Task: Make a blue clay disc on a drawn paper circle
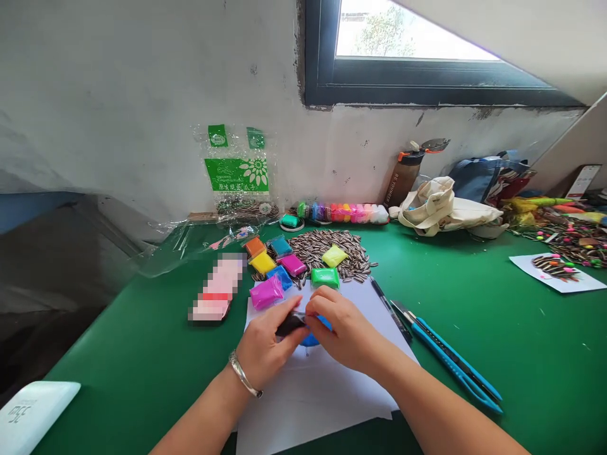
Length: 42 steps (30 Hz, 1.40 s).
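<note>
My left hand [270, 338], with a silver bracelet at the wrist, grips a small black packet [290, 323] between thumb and fingers. My right hand [342, 325] is closed in a pinch at the packet's right end; its fingertips partly hide that end. Under the hands, white paper [313, 398] carries a flat blue shape [310, 340], mostly covered by my fingers. Just beyond are wrapped blocks that look like modelling clay: a magenta one [266, 292], a green one [325, 277] and several others. Behind them spreads a pile of sunflower seeds [327, 246].
Right of the paper lie a pen [389, 308] and blue-handled scissors [455, 360]. A phone [218, 287] rests on the left. Along the wall stand a clear seed bag [237, 174], a row of coloured clay [348, 213], a bottle [403, 177] and a cloth bag [441, 205].
</note>
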Each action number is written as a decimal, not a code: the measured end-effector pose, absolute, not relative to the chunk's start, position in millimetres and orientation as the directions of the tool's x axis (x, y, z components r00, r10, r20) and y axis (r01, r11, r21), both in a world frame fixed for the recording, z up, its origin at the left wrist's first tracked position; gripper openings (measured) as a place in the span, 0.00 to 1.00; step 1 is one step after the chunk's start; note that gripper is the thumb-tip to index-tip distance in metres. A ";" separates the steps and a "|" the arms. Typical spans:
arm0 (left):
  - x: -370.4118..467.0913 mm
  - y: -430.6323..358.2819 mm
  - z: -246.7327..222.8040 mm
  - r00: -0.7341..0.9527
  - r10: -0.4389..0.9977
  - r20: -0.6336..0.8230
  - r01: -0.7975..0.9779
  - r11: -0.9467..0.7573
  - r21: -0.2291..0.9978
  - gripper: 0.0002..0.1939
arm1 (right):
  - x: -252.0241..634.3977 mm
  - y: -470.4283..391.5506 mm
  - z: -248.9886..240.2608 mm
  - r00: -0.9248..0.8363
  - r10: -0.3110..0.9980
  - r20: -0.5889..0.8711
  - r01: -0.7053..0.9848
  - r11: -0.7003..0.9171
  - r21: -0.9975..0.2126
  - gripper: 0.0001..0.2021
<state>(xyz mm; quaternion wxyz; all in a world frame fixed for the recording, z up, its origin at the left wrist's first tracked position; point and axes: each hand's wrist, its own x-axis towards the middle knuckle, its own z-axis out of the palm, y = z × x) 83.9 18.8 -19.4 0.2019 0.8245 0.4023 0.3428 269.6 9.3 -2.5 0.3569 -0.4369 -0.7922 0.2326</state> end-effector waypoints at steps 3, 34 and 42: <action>85.3 15.0 -12.8 0.329 0.748 0.576 0.595 -0.638 0.488 0.27 | 267.9 9.8 -6.5 -0.237 0.899 0.369 0.581 0.435 -0.688 0.06; 91.9 10.4 -8.4 0.247 0.832 0.497 0.549 -0.543 0.636 0.07 | 260.7 12.5 -14.8 -0.181 0.956 0.232 0.501 0.293 -0.814 0.06; 85.4 17.8 -15.9 0.388 0.803 0.452 0.528 -0.596 0.605 0.25 | 263.2 12.2 -9.1 -0.192 0.956 0.221 0.354 0.278 -0.893 0.04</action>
